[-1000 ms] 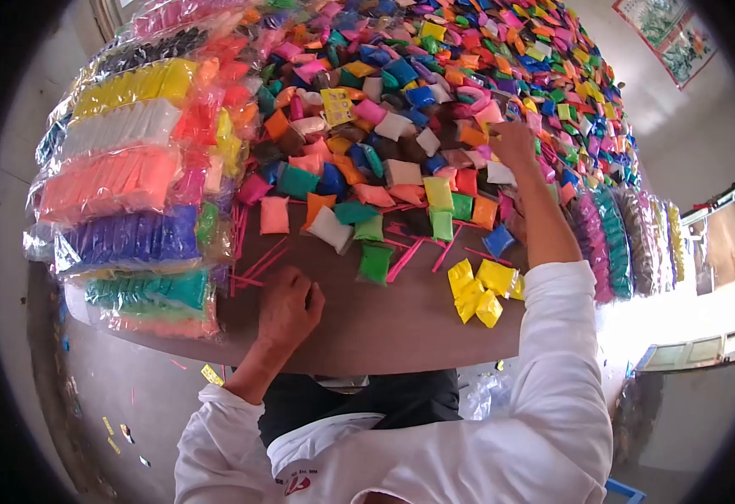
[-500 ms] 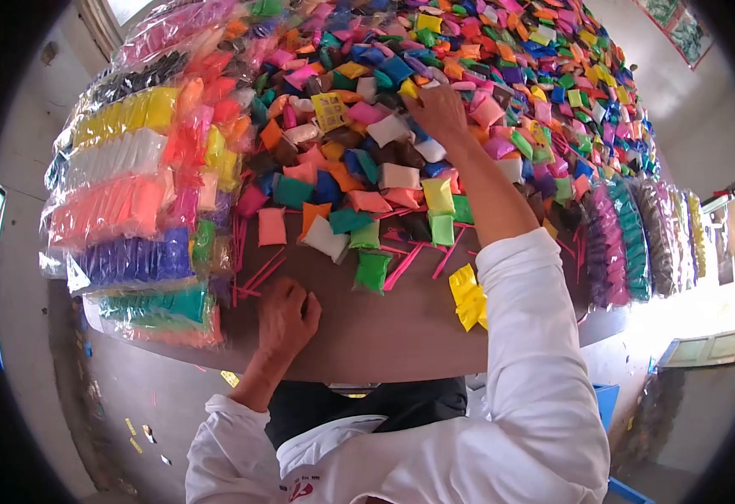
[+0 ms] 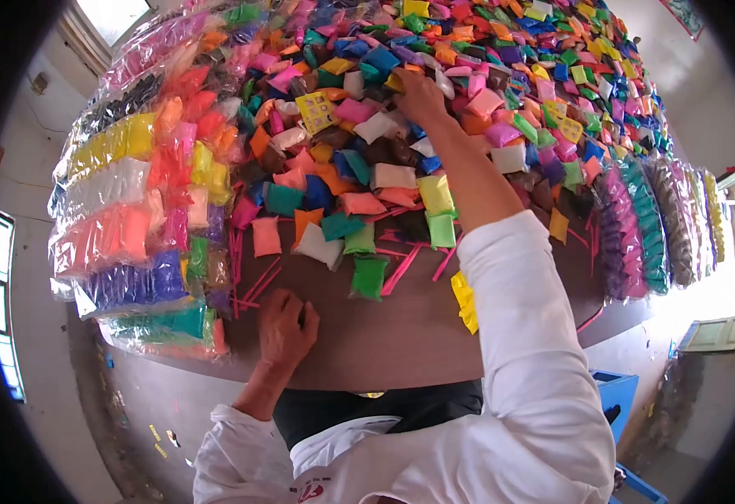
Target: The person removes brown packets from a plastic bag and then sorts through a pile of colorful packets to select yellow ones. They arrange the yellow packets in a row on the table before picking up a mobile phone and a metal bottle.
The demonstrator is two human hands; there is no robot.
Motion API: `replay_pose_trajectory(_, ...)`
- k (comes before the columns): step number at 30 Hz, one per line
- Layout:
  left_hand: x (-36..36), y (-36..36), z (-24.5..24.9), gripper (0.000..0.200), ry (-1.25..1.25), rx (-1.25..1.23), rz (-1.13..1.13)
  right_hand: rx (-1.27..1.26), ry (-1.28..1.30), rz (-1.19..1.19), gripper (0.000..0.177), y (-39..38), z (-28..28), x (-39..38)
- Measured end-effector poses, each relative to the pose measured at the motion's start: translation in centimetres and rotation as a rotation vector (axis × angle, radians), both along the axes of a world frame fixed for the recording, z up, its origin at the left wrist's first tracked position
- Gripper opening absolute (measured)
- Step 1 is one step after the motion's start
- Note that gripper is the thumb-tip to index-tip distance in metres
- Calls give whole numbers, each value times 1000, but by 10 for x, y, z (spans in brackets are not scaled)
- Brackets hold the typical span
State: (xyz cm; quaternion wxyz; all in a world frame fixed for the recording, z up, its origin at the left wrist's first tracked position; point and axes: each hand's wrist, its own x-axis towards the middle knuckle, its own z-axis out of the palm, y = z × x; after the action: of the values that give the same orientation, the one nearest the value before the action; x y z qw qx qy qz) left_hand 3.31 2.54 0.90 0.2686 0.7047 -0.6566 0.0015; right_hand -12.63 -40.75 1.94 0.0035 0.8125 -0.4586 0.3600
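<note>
My right hand (image 3: 423,100) reaches far into a large heap of small, soft, coloured packets (image 3: 376,128). Its fingers point left and touch or nearly touch a yellow packet (image 3: 394,81); the fingertips are partly hidden, so a grip cannot be made out. Near the front of the brown table (image 3: 367,344), my left hand (image 3: 287,329) rests with curled fingers. Whatever it may hold is hidden inside the fist. Thin pink sticks (image 3: 258,284) lie just beyond it. A green packet (image 3: 369,277) sits at the heap's front edge, between my two arms.
Clear bags of packets sorted by colour (image 3: 123,227) are stacked along the left side. More filled bags (image 3: 636,231) stand at the right edge. A crumpled yellow wrapper (image 3: 464,301) lies beside my right sleeve. A blue stool (image 3: 615,403) is on the floor at right.
The view has shifted slightly. My right hand stays by the yellow packet, with its fingers a little differently placed. My left hand remains curled in the same spot on the table.
</note>
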Motion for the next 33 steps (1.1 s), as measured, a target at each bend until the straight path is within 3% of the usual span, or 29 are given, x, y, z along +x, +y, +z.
replay_pose_trajectory(1,2,0,-4,12,7,-11,-3,194,-45,-29,46,-7,6,4)
replay_pose_trajectory(5,2,1,-6,11,32,3,2,383,-174,120,43,-7,33,-16)
replay_pose_trajectory(9,2,2,-10,11,41,6,6,796,-851,405,35,12,44,-54)
replay_pose_trajectory(13,3,0,-10,11,10,-25,-23,901,-691,330,29,56,61,-112)
replay_pose_trajectory(16,2,1,-10,13,-31,-53,-50,1066,-737,435,28,99,68,-142)
replay_pose_trajectory(17,2,1,-8,14,-47,-63,-49,1042,-656,326,25,127,78,-148)
replay_pose_trajectory(22,1,0,-7,15,-30,-67,-36,1036,-117,491,31,224,59,-165)
replay_pose_trajectory(24,2,4,-9,16,-23,-33,-24,793,150,520,33,266,52,-161)
replay_pose_trajectory(29,2,3,-13,17,-48,-66,-31,724,173,492,29,340,38,-141)
replay_pose_trajectory(33,-1,5,-10,17,-82,-91,-29,419,217,441,24,350,19,-142)
